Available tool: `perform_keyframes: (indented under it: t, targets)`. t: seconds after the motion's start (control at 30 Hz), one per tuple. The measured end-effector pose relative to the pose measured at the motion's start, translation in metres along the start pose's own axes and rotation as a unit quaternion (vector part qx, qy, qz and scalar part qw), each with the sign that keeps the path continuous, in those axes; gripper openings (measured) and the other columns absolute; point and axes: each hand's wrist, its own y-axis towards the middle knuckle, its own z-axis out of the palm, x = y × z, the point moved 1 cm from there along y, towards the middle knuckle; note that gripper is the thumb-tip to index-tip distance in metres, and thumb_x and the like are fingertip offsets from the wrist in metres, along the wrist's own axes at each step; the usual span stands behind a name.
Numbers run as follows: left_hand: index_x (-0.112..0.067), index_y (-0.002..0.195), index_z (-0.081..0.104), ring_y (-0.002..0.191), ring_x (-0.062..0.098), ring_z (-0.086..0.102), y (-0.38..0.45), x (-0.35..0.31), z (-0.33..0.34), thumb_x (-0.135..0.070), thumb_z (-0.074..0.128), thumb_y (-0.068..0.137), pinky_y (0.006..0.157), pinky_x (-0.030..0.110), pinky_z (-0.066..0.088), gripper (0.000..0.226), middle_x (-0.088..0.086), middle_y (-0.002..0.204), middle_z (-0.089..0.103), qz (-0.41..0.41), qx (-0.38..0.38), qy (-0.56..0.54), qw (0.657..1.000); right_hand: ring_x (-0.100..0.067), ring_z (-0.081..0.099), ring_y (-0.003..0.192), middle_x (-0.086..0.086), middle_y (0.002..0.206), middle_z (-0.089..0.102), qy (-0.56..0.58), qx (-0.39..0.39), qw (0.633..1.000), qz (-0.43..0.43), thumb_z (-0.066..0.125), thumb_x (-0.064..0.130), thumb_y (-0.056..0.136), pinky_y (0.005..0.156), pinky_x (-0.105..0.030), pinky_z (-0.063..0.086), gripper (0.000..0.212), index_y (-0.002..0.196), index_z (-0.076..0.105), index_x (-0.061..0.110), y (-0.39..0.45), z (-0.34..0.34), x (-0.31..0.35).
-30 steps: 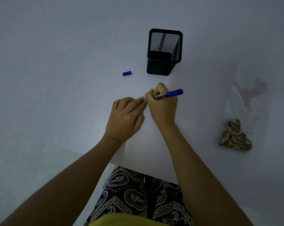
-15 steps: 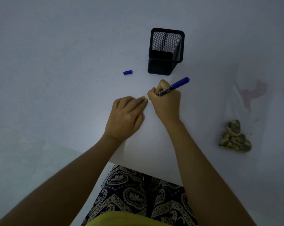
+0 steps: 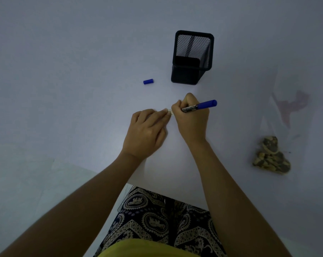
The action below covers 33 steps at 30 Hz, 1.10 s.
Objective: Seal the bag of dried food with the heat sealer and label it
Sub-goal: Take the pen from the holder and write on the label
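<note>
My right hand [image 3: 191,119] grips a blue marker [image 3: 199,107], its tip down on a small white label [image 3: 170,112] on the white table [image 3: 83,89]. My left hand [image 3: 146,134] lies flat beside it, fingertips pressing the label's left end; most of the label is hidden under both hands. The marker's blue cap [image 3: 148,81] lies loose on the table further back. A clear bag [image 3: 284,115] lies at the right, with dried food [image 3: 271,156] bunched at its near end. No heat sealer is in view.
A black mesh pen holder [image 3: 192,58] stands just behind my hands. The table's front edge [image 3: 166,193] runs above my lap, with patterned trousers below it. Pale floor shows at the lower left.
The marker's rear end swung up and then back down to the right while the tip stayed at the label. My left hand kept its place on the label.
</note>
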Motion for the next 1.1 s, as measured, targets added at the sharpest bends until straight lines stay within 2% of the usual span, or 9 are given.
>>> perform_keyframes:
  t: [0.2, 0.37, 0.67, 0.8, 0.87, 0.97, 1.1]
  targets:
    - [-0.012, 0.125, 0.062, 0.108, 0.023, 0.052, 0.0, -0.001, -0.001, -0.024, 0.048, 0.094, 0.09, 0.038, 0.039, 0.037, 0.004, 0.123, 0.065, 0.008, -0.016, 0.003, 1.0, -0.006, 0.035, 0.043, -0.004, 0.051, 0.043, -0.006, -0.036, 0.999, -0.004, 0.061, 0.003, 0.084, 0.043, -0.017, 0.035, 0.03, 0.065, 0.04, 0.013, 0.0, 0.0, 0.0]
    - [-0.011, 0.125, 0.062, 0.108, 0.022, 0.052, 0.0, -0.001, 0.0, -0.024, 0.047, 0.095, 0.089, 0.037, 0.04, 0.037, 0.004, 0.123, 0.065, 0.011, -0.023, 0.002, 1.0, -0.004, 0.036, 0.043, 0.007, 0.051, 0.038, 0.005, -0.056, 0.998, 0.013, 0.06, 0.003, 0.084, 0.044, -0.015, 0.036, 0.03, 0.065, 0.039, 0.013, 0.0, -0.001, -0.001]
    - [-0.012, 0.124, 0.063, 0.105, 0.023, 0.057, 0.0, 0.0, 0.002, -0.022, 0.052, 0.092, 0.087, 0.038, 0.043, 0.036, 0.003, 0.122, 0.066, 0.013, -0.034, -0.002, 0.999, -0.005, 0.038, 0.043, 0.009, 0.05, 0.039, 0.006, -0.074, 0.997, 0.022, 0.06, 0.003, 0.084, 0.043, -0.012, 0.035, 0.03, 0.064, 0.04, 0.013, -0.001, -0.001, 0.0]
    - [-0.012, 0.124, 0.063, 0.105, 0.023, 0.058, 0.0, -0.001, 0.002, -0.023, 0.052, 0.092, 0.087, 0.037, 0.043, 0.036, 0.002, 0.122, 0.066, 0.011, -0.036, -0.007, 0.999, 0.0, 0.047, 0.045, 0.014, 0.051, 0.038, 0.034, -0.102, 0.993, 0.046, 0.06, 0.0, 0.084, 0.045, -0.007, 0.035, 0.031, 0.065, 0.04, 0.014, -0.001, -0.001, 0.002]
    - [-0.012, 0.125, 0.062, 0.105, 0.023, 0.057, 0.0, 0.0, 0.001, -0.023, 0.052, 0.092, 0.088, 0.037, 0.042, 0.036, 0.002, 0.122, 0.065, 0.012, -0.033, -0.009, 0.999, 0.001, 0.048, 0.045, 0.013, 0.051, 0.039, 0.048, -0.104, 0.992, 0.055, 0.06, 0.0, 0.084, 0.045, -0.007, 0.035, 0.037, 0.062, 0.038, 0.019, 0.0, -0.002, 0.005]
    - [-0.011, 0.124, 0.063, 0.105, 0.023, 0.057, 0.001, -0.001, -0.002, -0.022, 0.054, 0.091, 0.088, 0.036, 0.042, 0.036, 0.002, 0.122, 0.065, 0.013, -0.027, -0.013, 0.999, 0.0, 0.043, 0.043, 0.009, 0.05, 0.04, 0.085, -0.107, 0.986, 0.096, 0.059, -0.001, 0.083, 0.046, -0.008, 0.034, 0.045, 0.058, 0.032, 0.024, 0.002, -0.007, 0.012]
    - [-0.011, 0.123, 0.063, 0.105, 0.023, 0.057, 0.0, 0.0, -0.006, -0.021, 0.058, 0.089, 0.089, 0.035, 0.042, 0.036, 0.003, 0.123, 0.065, 0.001, -0.007, -0.028, 1.0, -0.003, 0.042, 0.047, 0.003, 0.054, 0.046, 0.145, -0.083, 0.965, 0.203, 0.06, 0.005, 0.084, 0.047, -0.018, 0.039, 0.037, 0.057, 0.038, 0.019, 0.008, -0.023, 0.023]
